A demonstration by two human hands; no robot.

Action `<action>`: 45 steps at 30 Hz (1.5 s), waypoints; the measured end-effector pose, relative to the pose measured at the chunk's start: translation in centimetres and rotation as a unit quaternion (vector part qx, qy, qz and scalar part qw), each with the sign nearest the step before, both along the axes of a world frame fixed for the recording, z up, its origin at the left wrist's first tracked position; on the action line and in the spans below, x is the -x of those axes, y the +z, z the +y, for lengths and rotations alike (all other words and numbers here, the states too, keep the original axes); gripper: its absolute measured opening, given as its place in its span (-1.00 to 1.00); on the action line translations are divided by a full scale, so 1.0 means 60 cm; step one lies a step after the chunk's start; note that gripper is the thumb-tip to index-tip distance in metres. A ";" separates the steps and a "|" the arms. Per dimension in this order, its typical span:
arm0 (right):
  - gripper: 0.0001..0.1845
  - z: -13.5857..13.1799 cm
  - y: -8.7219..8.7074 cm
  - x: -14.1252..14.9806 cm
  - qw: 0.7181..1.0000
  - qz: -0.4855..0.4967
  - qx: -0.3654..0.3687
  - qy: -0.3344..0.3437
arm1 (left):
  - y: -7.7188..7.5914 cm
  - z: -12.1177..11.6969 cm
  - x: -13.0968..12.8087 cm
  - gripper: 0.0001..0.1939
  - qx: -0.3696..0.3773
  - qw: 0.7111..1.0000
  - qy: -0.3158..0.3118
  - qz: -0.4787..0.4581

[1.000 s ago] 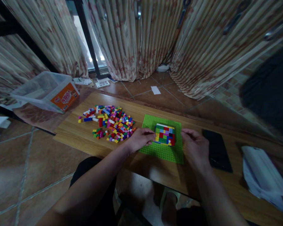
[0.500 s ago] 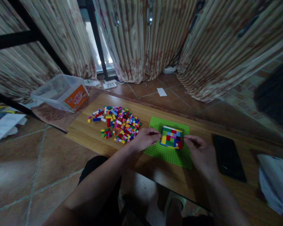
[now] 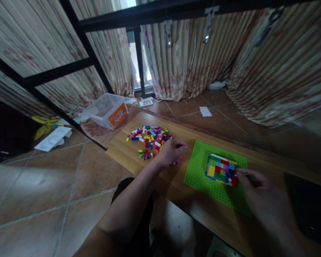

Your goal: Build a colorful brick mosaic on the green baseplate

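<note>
A flat block of multicoloured toy bricks (image 3: 221, 170) sits on a green studded baseplate (image 3: 196, 166). My right hand (image 3: 263, 194) is at the block's right edge, thumb and forefinger closed against it. Over the right side of a heap of loose bricks (image 3: 152, 137) hovers my left hand (image 3: 172, 151), its fingers drawn together. Whether a small brick is between those fingertips cannot be made out. Part of the heap is hidden behind the left hand and wrist.
The wooden bench (image 3: 139, 123) carries the bricks, with a dark phone-like slab (image 3: 307, 203) on the right. A clear plastic box (image 3: 104, 110) with an orange label stands beyond the left end. White paper (image 3: 205, 111) lies on the tiled floor, and a black metal frame (image 3: 96, 71) crosses the curtains.
My left hand has moved left from the brick block to the loose bricks. The right hand stays at the block's right edge. The view has turned left.
</note>
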State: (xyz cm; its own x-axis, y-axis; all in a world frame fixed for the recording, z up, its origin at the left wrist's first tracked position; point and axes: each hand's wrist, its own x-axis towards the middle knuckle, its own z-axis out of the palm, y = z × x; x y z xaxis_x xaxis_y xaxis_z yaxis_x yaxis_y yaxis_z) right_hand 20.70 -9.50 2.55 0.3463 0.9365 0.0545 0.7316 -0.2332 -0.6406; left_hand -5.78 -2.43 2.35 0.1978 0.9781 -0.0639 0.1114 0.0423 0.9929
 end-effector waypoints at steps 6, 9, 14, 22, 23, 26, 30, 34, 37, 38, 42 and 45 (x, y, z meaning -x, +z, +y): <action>-0.52 -0.004 -0.007 -0.008 0.999 -0.021 -0.019 0.023 | 0.034 0.007 0.146 -0.77 -0.048 0.982 0.036 0.179; -0.54 -0.006 -0.010 -0.010 0.999 -0.021 -0.016 0.032 | 0.036 -0.009 0.210 -0.77 -0.040 0.962 0.051 0.265; -0.55 -0.007 -0.004 -0.003 0.999 -0.030 -0.001 0.033 | 0.041 -0.050 0.249 -0.76 -0.007 0.937 -0.005 0.349; -0.55 -0.011 -0.003 -0.003 0.997 -0.053 -0.003 0.051 | 0.033 -0.083 0.255 -0.73 0.038 0.894 0.033 0.445; -0.55 -0.011 -0.004 -0.003 0.997 -0.056 -0.009 0.055 | 0.030 -0.083 0.254 -0.73 0.039 0.891 0.028 0.451; -0.55 -0.011 -0.006 -0.004 0.995 -0.067 -0.027 0.065 | 0.022 -0.078 0.248 -0.80 0.044 0.887 0.019 0.460; -0.57 -0.010 -0.011 -0.005 0.993 -0.062 -0.058 0.083 | 0.015 -0.072 0.238 -0.88 0.032 0.895 0.010 0.445; -0.60 -0.010 -0.015 -0.008 0.991 -0.042 -0.092 0.085 | 0.017 -0.069 0.246 -0.86 0.013 0.921 0.000 0.390; -0.65 -0.009 -0.013 -0.013 0.991 -0.031 -0.108 0.075 | 0.035 -0.068 0.252 -0.76 0.000 0.942 0.039 0.333; -0.66 -0.009 -0.012 -0.014 0.991 -0.026 -0.115 0.070 | 0.044 -0.068 0.247 -0.73 -0.006 0.952 0.053 0.303; -0.69 -0.017 -0.004 -0.003 0.988 0.028 -0.143 0.055 | 0.065 -0.071 0.167 -0.70 0.029 0.996 -0.007 0.084; -0.74 -0.040 0.005 0.022 0.976 0.089 -0.167 0.112 | 0.049 -0.078 0.067 -0.67 0.094 0.989 -0.113 -0.019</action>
State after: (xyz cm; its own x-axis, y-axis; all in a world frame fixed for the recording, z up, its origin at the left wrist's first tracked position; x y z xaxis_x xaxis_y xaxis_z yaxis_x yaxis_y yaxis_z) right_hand 19.36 -11.89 2.86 0.1674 0.9300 0.3271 0.6111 0.1625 -0.7747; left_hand -9.79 -7.09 5.30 0.4164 0.8798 -0.2292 0.1010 0.2058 0.9734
